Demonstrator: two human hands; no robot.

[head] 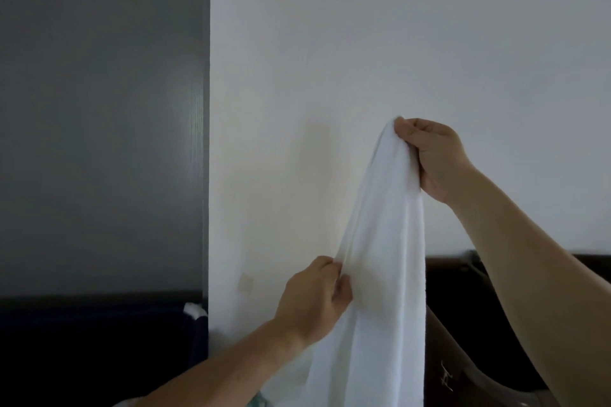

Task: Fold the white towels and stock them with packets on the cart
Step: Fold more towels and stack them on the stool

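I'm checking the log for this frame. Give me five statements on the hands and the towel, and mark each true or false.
1. The right hand grips the towel at its top. True.
2. The left hand touches nothing. False: it pinches the towel's left edge.
3. The towel lies folded flat on a cart. False: it hangs in the air from both hands.
4. A white wall stands behind the towel. True.
5. The right hand is lower than the left hand. False: it is higher.
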